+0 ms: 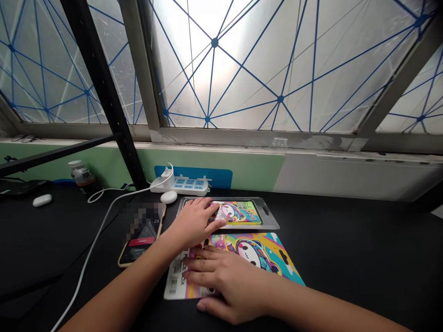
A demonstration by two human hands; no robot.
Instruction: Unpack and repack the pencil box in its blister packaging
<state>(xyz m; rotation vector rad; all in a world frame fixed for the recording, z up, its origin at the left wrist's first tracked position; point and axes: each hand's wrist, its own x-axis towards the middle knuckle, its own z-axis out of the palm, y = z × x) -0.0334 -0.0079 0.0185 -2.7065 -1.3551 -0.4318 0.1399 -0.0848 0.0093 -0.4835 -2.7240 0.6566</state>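
My left hand (194, 226) lies flat, fingers spread, on the left end of a clear plastic blister pack (266, 216) that holds a colourful cartoon phone case (242, 212). My right hand (224, 281) rests open, fingers stretched leftward, on a colourful printed card (270, 253) with a cartoon panda, lying just in front of the pack on the black table (346, 258).
A smartphone (140, 235) lies left of my left hand, with a white cable (93, 244) running to a white power strip (187, 184) by the wall. Near it sits a white earbud case (169, 197). A bottle (81, 175) and a white case (42, 200) stand far left.
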